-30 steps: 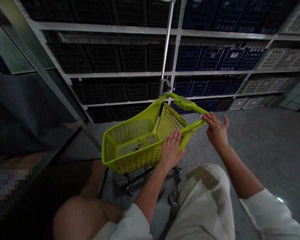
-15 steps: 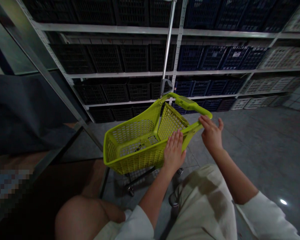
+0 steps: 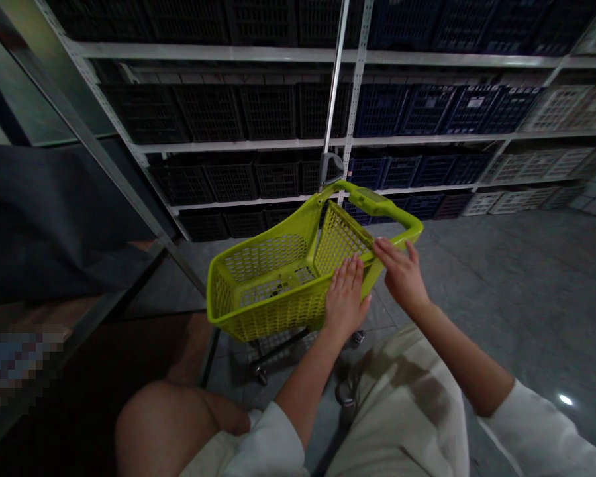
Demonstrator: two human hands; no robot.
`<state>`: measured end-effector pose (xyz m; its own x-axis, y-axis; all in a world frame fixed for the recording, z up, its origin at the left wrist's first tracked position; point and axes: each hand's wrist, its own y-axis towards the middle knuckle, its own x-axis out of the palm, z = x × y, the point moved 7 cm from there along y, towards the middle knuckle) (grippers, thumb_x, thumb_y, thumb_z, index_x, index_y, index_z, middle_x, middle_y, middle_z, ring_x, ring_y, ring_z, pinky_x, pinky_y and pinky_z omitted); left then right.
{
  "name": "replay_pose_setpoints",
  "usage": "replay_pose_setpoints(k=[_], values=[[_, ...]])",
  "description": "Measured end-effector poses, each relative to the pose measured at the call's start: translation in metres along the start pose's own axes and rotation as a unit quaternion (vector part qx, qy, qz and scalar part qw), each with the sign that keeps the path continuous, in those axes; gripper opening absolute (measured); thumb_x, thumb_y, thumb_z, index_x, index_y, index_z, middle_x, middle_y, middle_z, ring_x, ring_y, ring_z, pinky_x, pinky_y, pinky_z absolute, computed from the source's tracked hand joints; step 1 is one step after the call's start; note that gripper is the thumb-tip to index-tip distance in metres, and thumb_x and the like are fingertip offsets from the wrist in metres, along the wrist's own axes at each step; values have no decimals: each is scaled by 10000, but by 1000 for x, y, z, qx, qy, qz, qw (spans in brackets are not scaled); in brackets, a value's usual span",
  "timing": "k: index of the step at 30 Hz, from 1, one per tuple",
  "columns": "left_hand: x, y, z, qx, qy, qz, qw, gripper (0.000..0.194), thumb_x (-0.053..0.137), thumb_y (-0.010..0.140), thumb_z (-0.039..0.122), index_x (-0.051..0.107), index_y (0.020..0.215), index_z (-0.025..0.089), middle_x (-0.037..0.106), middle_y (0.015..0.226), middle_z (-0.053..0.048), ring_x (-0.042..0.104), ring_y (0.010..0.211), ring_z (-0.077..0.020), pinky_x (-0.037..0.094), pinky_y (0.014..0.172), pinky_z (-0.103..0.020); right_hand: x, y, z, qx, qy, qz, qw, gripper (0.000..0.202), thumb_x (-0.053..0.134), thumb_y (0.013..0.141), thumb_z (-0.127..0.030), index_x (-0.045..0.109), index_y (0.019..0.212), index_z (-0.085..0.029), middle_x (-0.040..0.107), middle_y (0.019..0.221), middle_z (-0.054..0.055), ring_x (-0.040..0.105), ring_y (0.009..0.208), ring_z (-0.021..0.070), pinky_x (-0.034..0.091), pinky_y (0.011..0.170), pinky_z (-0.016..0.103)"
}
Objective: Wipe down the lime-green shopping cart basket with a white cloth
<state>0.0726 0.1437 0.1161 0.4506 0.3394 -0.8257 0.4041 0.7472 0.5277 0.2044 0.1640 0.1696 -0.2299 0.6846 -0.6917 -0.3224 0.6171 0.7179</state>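
Note:
A yellow-green shopping cart (image 3: 273, 318) stands in front of me, its basket with nothing in it. My left hand (image 3: 345, 295) lies flat against the near side wall, fingers stretched together and tips at the upper rim. Further right, my right hand (image 3: 402, 275) rests its fingertips on the same rim, close to the curved push handle (image 3: 397, 215); its fingers are stretched out and not wrapped round anything. A grey holder with a metal pole (image 3: 334, 86) rises from the far corner of the handle.
Metal shelving (image 3: 218, 53) behind the cart carries rows of black crates (image 3: 268, 112), blue crates (image 3: 427, 109) and pale crates (image 3: 556, 109). A metal frame (image 3: 94, 146) with dark cloth (image 3: 54, 225) stands at left. Grey floor (image 3: 516, 278) stretches to the right.
My right hand has slid left along the rim, away from the handle's end and closer to my left hand. The left hand and the cart stay almost where they were.

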Motion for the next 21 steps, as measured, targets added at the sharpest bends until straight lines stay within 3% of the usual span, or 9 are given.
replay_pose_setpoints(k=[2, 3, 7, 9, 11, 14, 16, 18, 21], values=[[1, 0, 0, -3, 16, -9, 1000, 800, 498, 945, 396, 116, 1583, 99, 129, 1681, -99, 133, 1552, -265, 243, 1256, -459, 7, -4, -23, -68, 18, -40, 997, 673, 377, 800, 12, 515, 1419, -212, 568, 1456, 99, 510, 1367, 219, 246, 1199, 486], [1, 0, 0, -2, 25, -13, 1000, 802, 495, 946, 403, 117, 1582, 94, 122, 1683, -100, 127, 1553, -261, 238, 1258, -450, 6, -4, -21, -75, 17, -47, 996, 675, 376, 799, 16, 517, 1417, -215, 565, 1460, 93, 511, 1366, 215, 239, 1203, 483], [-1, 0, 0, 2, 35, -13, 999, 826, 506, 943, 433, 108, 1582, 93, 111, 1685, -98, 130, 1552, -259, 222, 1260, -433, -10, 7, 47, 52, -28, 7, 998, 631, 358, 799, 19, 572, 1348, -207, 616, 1403, 98, 528, 1349, 244, 197, 1193, 564], [-1, 0, 1, 2, 31, -7, 999, 829, 516, 940, 437, 121, 1581, 91, 120, 1684, -97, 144, 1550, -259, 215, 1262, -422, -16, 9, 67, 111, -44, 42, 992, 608, 363, 800, 10, 583, 1329, -193, 621, 1393, 113, 534, 1343, 265, 189, 1182, 604], [-1, 0, 2, 1, 29, -3, 1000, 828, 520, 939, 436, 128, 1581, 90, 129, 1682, -98, 151, 1549, -259, 214, 1262, -420, -11, 9, 53, 96, -38, 39, 994, 599, 364, 800, 9, 586, 1324, -176, 622, 1390, 124, 547, 1329, 259, 210, 1184, 590], [0, 1, 2, -4, 25, 2, 1000, 814, 525, 936, 421, 145, 1578, 94, 149, 1679, -98, 155, 1548, -252, 214, 1262, -423, 6, 3, 0, -26, 8, -23, 999, 606, 366, 792, 23, 584, 1331, -150, 599, 1418, 122, 511, 1366, 223, 272, 1193, 495], [0, 1, 2, -3, 24, 3, 1000, 810, 534, 933, 409, 155, 1576, 93, 157, 1678, -95, 153, 1549, -245, 208, 1264, -417, 10, -1, -16, -83, 31, -54, 995, 625, 372, 786, 32, 576, 1347, -153, 581, 1441, 109, 481, 1391, 204, 276, 1200, 467], [0, 1, 3, 3, 23, 3, 1000, 819, 541, 931, 403, 148, 1577, 90, 154, 1679, -91, 154, 1548, -246, 207, 1264, -415, 4, 1, 1, -67, 28, -48, 996, 629, 368, 788, 36, 581, 1343, -170, 599, 1422, 102, 505, 1372, 206, 243, 1210, 495], [-1, 0, 3, 6, 19, 5, 1000, 825, 537, 932, 406, 134, 1580, 91, 151, 1679, -92, 170, 1545, -257, 218, 1259, -426, -10, 11, 54, 44, -3, -2, 999, 601, 361, 804, 27, 602, 1315, -177, 629, 1381, 122, 548, 1330, 243, 170, 1206, 585]])
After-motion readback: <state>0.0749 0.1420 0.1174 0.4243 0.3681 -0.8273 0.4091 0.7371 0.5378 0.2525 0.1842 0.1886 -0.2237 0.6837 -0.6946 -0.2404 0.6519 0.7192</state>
